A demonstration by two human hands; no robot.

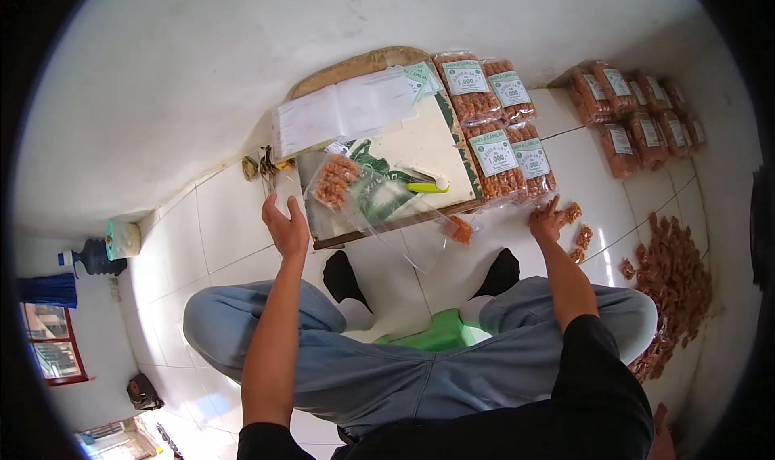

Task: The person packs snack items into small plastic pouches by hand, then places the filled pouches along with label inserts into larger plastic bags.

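Observation:
My left hand (286,226) is raised just off the left edge of a low board (432,149), fingers apart and empty. On the right, my right hand (547,220) is by the front of the labelled snack packs (494,159), beside small brown snack pieces (583,238) on the floor; its fingers are spread. A clear plastic bag with brown snacks (336,181) lies on the board's left part. Near the board's middle rests a yellow-green tool (428,187). Another small snack packet (460,230) lies at the board's front edge.
White plastic sheets (347,111) and green labels (418,80) lie at the board's back. More packed snacks (634,117) stand at the far right, above a large pile of small packets (674,286). A green stool (436,333) is between my legs. A water jug (93,256) is far left.

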